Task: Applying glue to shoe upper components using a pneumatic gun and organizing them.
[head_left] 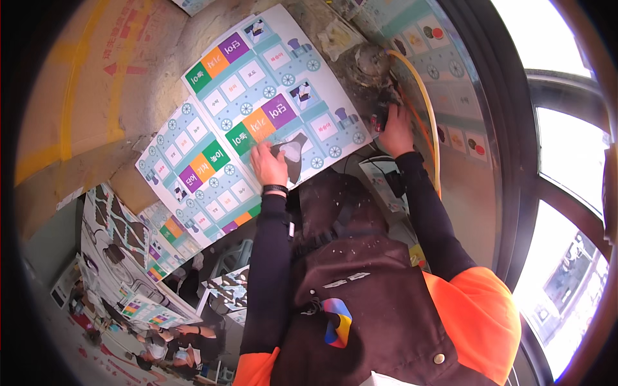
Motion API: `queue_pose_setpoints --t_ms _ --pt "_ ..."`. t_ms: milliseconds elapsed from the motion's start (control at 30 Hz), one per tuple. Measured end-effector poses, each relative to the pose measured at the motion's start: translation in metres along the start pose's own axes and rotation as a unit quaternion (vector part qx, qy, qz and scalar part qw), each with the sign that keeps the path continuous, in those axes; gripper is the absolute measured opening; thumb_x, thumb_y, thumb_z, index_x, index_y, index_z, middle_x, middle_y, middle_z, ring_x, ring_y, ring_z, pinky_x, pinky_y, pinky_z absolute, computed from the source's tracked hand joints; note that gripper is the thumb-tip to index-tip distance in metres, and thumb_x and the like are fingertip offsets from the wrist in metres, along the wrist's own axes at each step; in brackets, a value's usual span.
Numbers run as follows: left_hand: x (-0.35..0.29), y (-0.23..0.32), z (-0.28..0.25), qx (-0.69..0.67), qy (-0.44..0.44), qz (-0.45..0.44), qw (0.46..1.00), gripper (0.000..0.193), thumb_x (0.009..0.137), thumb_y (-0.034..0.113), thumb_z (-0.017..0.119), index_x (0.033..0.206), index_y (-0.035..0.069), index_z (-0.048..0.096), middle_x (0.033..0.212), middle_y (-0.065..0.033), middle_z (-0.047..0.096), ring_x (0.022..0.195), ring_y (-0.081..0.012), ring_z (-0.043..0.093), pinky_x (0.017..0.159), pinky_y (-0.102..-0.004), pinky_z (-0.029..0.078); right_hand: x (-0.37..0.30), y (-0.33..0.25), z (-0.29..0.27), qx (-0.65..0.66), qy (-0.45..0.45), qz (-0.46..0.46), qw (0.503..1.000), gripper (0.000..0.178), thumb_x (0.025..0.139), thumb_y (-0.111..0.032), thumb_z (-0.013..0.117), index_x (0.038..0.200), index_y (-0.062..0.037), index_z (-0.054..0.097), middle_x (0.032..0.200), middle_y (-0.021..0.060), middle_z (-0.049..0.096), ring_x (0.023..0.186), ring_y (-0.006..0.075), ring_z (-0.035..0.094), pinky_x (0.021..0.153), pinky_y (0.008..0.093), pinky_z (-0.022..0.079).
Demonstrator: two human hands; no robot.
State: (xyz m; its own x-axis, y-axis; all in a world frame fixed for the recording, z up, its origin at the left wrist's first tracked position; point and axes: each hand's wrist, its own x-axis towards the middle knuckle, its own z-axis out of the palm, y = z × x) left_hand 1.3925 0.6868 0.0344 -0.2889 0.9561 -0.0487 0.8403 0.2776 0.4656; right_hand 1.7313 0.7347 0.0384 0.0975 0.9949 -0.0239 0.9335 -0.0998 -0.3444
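Observation:
A large printed sheet (261,76) with pale blue train pictures and coloured squares lies tilted in front of me. My left hand (270,165) rests on its near part, fingers spread and lying on the surface. Right beside that hand is a dark grey, rounded flat piece (295,168) with a pale glossy patch; its kind is unclear. Past the sheet's right edge, my right hand (396,132) is closed around a small black tool (384,108), mostly covered by the fingers.
A yellow hose (427,96) curves down along the right, near a dirty round metal part (371,63). Cardboard (96,83) with yellow tape stands at the left. Windows (573,148) line the right side. Other people (174,350) are at the lower left, by more printed sheets (151,307).

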Motion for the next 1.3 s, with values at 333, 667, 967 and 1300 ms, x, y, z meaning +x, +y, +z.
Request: queue_pose_setpoints --t_ms 333,667,967,1300 --pt "0.019 -0.021 -0.015 0.144 -0.145 0.105 0.973 0.053 0.064 0.028 0.093 0.101 0.006 0.063 0.104 -0.0111 0.066 0.103 -0.0350 0.059 0.088 -0.0426 0.046 -0.001 -0.037 0.003 -0.010 0.055 -0.054 0.997 0.055 0.077 -0.012 0.073 0.126 0.0000 0.052 0.123 0.0229 0.050 0.121 0.0444 0.048 0.100 0.0552 0.043" --pt "-0.043 -0.027 -0.097 -0.525 -0.257 -0.178 0.792 0.032 0.087 0.007 0.079 0.114 -0.001 0.064 0.104 -0.0039 0.071 0.094 -0.0104 0.065 0.083 -0.0255 0.053 -0.072 -0.185 -0.004 0.458 -0.388 0.033 0.799 0.052 0.085 -0.033 0.081 0.117 0.0050 0.065 0.103 0.0116 0.071 0.095 0.0164 0.066 0.085 0.0319 0.053" --pt "-0.173 -0.094 -0.241 -0.547 -0.053 -0.221 0.805 0.022 0.099 0.020 0.068 0.095 -0.001 0.073 0.079 0.0096 0.057 0.072 0.0000 0.044 0.062 -0.0201 0.034 -0.183 -0.329 -0.051 0.458 -0.427 -0.108 0.772 0.020 0.089 -0.019 0.076 0.088 0.0009 0.072 0.071 0.0018 0.066 0.068 0.0054 0.054 0.063 0.0277 0.048" --pt "-0.477 -0.232 -0.405 -0.457 0.148 -0.183 0.858 0.023 0.097 0.020 0.069 0.095 -0.003 0.070 0.073 0.0058 0.058 0.071 -0.0032 0.048 0.061 -0.0256 0.042 -0.486 -0.484 -0.096 0.349 -0.425 -0.372 0.748 0.024 0.090 -0.020 0.073 0.092 0.0039 0.074 0.071 0.0126 0.069 0.063 0.0126 0.058 0.060 0.0324 0.048"
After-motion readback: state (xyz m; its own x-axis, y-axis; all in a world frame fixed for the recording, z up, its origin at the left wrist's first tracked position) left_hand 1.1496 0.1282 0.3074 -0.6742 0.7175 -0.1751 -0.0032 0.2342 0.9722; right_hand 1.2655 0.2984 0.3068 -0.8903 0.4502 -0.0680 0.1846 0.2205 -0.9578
